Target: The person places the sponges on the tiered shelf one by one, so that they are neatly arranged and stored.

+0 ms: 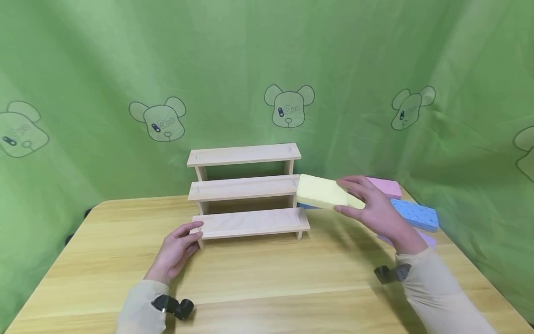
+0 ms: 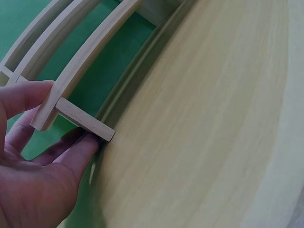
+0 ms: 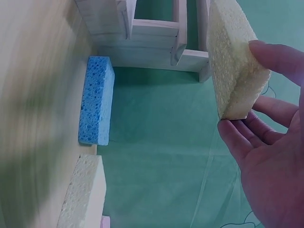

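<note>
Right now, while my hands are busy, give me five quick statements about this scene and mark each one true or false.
1. The wooden rack has three tiers. True.
2. The right hand holds a yellow sponge. True.
3. The left hand touches the rack's top shelf. False: it is at the left end of the lowest shelf.
4. The yellow sponge is held above the table. True.
5. A blue sponge sits on the top shelf. False: the blue sponges lie right of the rack.

Rack (image 1: 250, 222) on table (image 1: 267, 292); sponges (image 1: 416, 215) right; curtain (image 1: 225, 55) behind.
</note>
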Demonstrator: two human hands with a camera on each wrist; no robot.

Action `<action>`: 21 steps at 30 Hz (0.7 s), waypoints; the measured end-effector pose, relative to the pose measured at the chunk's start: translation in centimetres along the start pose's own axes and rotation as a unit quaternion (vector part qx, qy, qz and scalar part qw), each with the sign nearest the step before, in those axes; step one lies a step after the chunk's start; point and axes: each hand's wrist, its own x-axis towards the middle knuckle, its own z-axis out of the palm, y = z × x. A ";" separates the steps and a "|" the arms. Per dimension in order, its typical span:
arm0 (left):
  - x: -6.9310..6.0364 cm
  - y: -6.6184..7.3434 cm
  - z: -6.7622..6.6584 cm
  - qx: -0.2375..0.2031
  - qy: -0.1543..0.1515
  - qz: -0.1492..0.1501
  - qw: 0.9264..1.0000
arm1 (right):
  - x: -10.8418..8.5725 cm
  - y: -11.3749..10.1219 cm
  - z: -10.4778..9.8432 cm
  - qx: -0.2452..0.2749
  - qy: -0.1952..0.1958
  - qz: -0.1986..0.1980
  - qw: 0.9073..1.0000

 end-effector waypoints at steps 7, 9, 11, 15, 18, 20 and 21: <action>0.0 0.2 -0.1 -0.002 -0.007 -0.009 1.000 | 0.6 -0.9 0.2 -0.012 -0.007 -0.008 1.000; 0.0 0.4 -0.1 -0.001 -0.007 -0.014 1.000 | 0.7 -0.9 0.2 -0.009 -0.012 -0.006 1.000; 0.0 0.4 0.0 0.001 -0.008 -0.016 1.000 | 0.9 -1.0 0.3 -0.007 -0.015 -0.002 1.000; 0.0 0.4 -0.1 0.001 -0.006 -0.015 1.000 | 1.2 -1.1 0.4 -0.005 -0.018 -0.008 1.000; 0.0 0.3 -0.1 0.001 -0.005 -0.017 1.000 | 1.4 -1.2 0.5 -0.006 -0.019 -0.012 1.000; -0.1 0.3 -0.1 0.003 -0.005 -0.017 1.000 | 1.6 -1.2 0.6 -0.004 -0.020 -0.015 1.000; -0.1 0.2 -0.1 0.004 -0.006 -0.017 1.000 | 1.7 -1.3 0.7 -0.002 -0.021 -0.016 1.000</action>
